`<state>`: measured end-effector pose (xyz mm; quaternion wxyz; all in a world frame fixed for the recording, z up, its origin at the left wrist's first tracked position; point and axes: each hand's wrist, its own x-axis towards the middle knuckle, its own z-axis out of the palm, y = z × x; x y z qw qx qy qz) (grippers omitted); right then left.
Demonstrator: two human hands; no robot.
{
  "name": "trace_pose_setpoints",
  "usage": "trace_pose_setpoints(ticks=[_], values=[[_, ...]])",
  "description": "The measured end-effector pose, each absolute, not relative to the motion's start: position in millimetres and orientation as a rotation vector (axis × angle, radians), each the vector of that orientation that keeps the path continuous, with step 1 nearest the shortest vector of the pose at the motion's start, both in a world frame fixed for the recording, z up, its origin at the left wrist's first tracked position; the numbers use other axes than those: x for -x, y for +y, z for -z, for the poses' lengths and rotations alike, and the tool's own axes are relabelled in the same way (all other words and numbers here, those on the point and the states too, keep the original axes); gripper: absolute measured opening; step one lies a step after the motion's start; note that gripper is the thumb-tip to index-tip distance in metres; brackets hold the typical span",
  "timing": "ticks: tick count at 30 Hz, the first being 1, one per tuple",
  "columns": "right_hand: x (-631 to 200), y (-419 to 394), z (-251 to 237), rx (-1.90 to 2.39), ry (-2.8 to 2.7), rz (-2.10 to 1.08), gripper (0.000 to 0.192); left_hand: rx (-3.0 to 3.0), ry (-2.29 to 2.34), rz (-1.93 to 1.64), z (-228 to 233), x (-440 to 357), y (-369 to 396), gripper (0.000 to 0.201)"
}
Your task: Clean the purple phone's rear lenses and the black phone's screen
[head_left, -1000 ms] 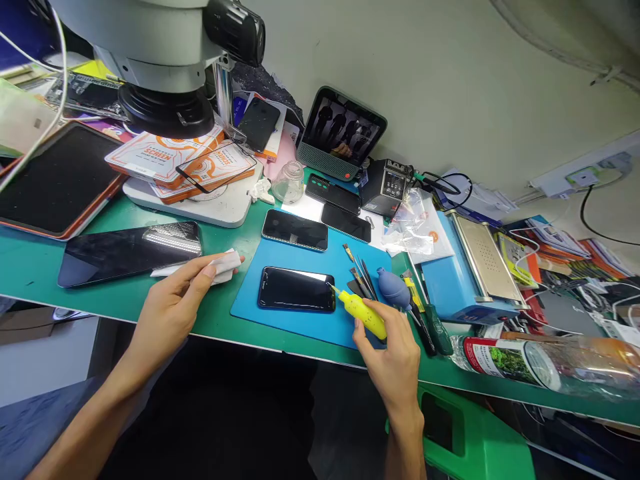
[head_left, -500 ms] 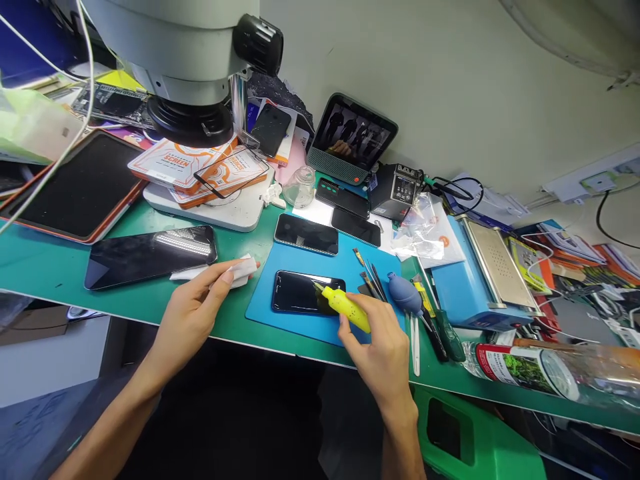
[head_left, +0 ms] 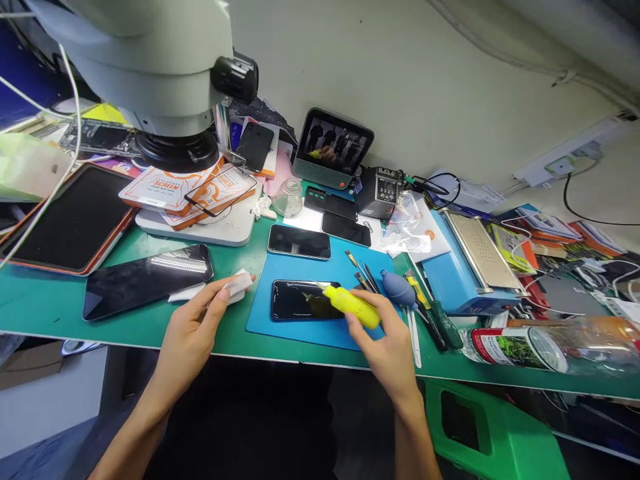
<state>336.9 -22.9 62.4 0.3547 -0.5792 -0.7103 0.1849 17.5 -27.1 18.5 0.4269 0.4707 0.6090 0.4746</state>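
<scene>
My right hand is closed round a small yellow squeeze bottle. Its thin tip points left, over a black phone lying face up on the blue mat. Between the fingers and thumb of my left hand is a folded white wipe, left of the mat. Behind that hand lies a large dark screen, with another white piece at its edge. A second phone rests near the mat's back edge.
A microscope overhangs the back left, above boxes marked SCREEN. Brushes, a blue air blower and a screwdriver lie right of the mat. Farther right are a blue machine and a plastic bottle on its side.
The camera view has shifted, so the bench sits lower and slightly left. Both hands keep their holds on the wipe and the yellow bottle, whose tip stays above the phone.
</scene>
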Motion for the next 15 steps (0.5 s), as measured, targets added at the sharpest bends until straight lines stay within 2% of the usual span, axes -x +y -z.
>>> trace_pose_setpoints(ticks=[7,15], values=[[-397,-18,-64,1.454,-1.258,-0.675,0.05,-1.177,1.664,-1.21,-10,-19,-27,0.061],[-452,75,-63,1.528,-1.187,-0.515,0.045,-1.321,1.604,-1.184,-18,-25,-21,0.055]])
